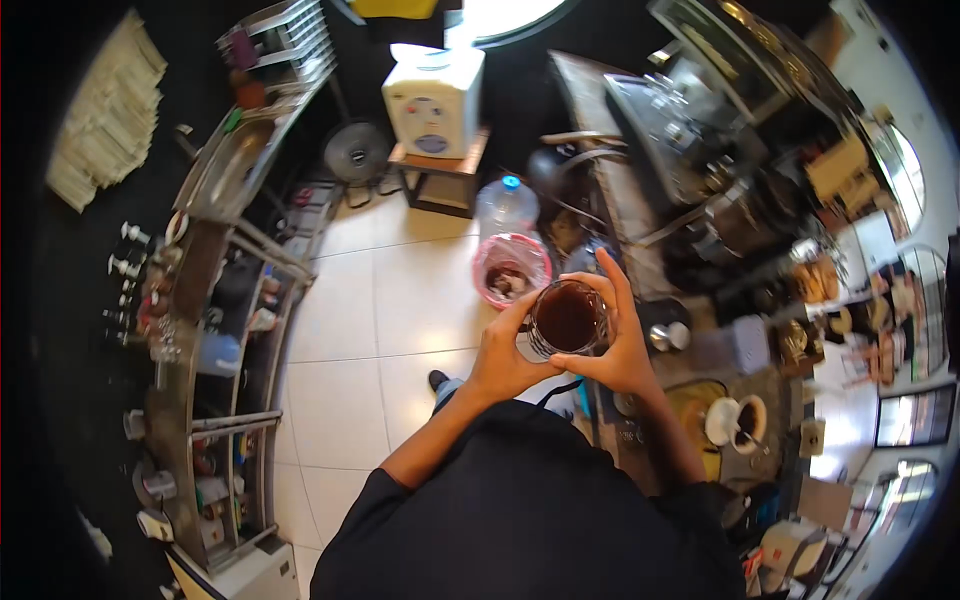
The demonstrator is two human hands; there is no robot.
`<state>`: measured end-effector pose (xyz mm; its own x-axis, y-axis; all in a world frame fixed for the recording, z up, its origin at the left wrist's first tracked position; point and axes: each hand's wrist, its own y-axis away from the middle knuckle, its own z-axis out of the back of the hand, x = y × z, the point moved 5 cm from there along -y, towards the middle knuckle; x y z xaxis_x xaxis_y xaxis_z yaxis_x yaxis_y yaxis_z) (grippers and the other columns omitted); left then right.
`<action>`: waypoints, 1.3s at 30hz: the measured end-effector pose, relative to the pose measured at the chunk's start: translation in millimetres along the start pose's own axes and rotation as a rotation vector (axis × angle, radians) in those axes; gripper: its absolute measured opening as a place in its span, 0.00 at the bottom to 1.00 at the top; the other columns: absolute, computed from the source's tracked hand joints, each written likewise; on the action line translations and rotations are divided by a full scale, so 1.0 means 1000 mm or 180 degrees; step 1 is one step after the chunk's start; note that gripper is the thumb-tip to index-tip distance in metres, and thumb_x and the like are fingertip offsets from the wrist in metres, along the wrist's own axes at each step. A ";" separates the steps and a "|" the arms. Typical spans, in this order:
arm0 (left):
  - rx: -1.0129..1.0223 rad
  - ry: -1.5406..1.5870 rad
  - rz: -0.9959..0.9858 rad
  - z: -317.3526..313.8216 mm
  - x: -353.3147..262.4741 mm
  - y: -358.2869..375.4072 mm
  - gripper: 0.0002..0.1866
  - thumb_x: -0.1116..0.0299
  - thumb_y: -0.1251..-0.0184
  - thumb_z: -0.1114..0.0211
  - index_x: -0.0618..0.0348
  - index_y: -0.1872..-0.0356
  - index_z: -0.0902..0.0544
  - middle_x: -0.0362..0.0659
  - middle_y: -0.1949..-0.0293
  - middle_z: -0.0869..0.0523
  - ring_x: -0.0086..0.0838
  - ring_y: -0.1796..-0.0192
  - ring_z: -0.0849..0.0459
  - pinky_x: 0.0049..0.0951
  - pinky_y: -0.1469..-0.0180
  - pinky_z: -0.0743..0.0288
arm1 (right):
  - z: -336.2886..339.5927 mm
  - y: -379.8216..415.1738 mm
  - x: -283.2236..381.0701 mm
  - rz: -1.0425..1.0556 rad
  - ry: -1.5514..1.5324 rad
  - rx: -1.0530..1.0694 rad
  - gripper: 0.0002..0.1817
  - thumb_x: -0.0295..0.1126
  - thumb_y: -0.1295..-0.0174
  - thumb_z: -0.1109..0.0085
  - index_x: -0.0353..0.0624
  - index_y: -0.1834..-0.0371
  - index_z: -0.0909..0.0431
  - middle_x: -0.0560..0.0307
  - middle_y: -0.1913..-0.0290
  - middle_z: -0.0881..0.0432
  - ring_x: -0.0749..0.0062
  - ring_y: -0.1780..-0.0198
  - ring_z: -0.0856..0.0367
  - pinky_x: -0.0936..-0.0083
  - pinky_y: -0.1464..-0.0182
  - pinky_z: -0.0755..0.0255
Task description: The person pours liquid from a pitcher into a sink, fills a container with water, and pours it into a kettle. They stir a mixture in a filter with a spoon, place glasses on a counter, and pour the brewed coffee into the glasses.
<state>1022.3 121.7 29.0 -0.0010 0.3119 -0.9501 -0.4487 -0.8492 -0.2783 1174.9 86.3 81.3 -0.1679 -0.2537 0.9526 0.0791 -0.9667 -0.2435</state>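
Note:
Between my two hands is a glass (568, 317) of dark brown liquid, seen from above in front of my body. My left hand (503, 355) curves round its left side, thumb and fingers against the wall. On the other side my right hand (622, 340) grips the glass, its thumb along the near edge and one finger stretched up and away. The glass looks roughly upright. What it is made of underneath, and its base, are hidden by the hands.
A pink-rimmed bin (547, 262) with a liner stands on the tiled floor beyond the glass, beside a large water bottle (508, 205). Behind is a water dispenser (435, 105) on a stand. A cluttered counter (640, 215) runs along the right, metal shelving (180, 375) along the left.

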 end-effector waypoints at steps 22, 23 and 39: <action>-0.2099 -0.0254 0.0815 0.422 0.122 -0.012 0.42 0.72 0.56 0.19 0.63 0.34 0.27 0.50 0.42 0.17 0.35 0.40 0.16 0.37 0.41 0.18 | -0.380 -0.333 -0.093 -0.0012 -0.0260 0.1715 0.50 0.37 0.60 0.14 0.37 0.31 0.33 0.50 0.40 0.21 0.67 0.36 0.23 0.69 0.31 0.33; -0.2202 -0.0171 0.0765 0.438 0.134 -0.020 0.41 0.70 0.56 0.18 0.62 0.35 0.26 0.47 0.44 0.16 0.33 0.41 0.17 0.36 0.40 0.20 | -0.392 -0.352 -0.101 0.0018 -0.0338 0.1739 0.50 0.38 0.60 0.14 0.37 0.31 0.32 0.50 0.39 0.21 0.67 0.36 0.24 0.69 0.31 0.33; -0.2327 -0.0422 0.2263 0.675 0.287 -0.090 0.46 0.57 0.49 0.17 0.62 0.30 0.31 0.59 0.33 0.24 0.46 0.30 0.26 0.45 0.34 0.27 | -0.581 -0.662 -0.185 0.0348 0.0232 0.2416 0.49 0.35 0.63 0.15 0.39 0.34 0.31 0.46 0.41 0.19 0.59 0.36 0.21 0.66 0.33 0.31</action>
<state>459.4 574.8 -123.5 -0.1726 -0.3574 -0.9179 0.3480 -0.8939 0.2826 582.4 753.4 -40.1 -0.1825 -0.3736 0.9095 0.7471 -0.6540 -0.1187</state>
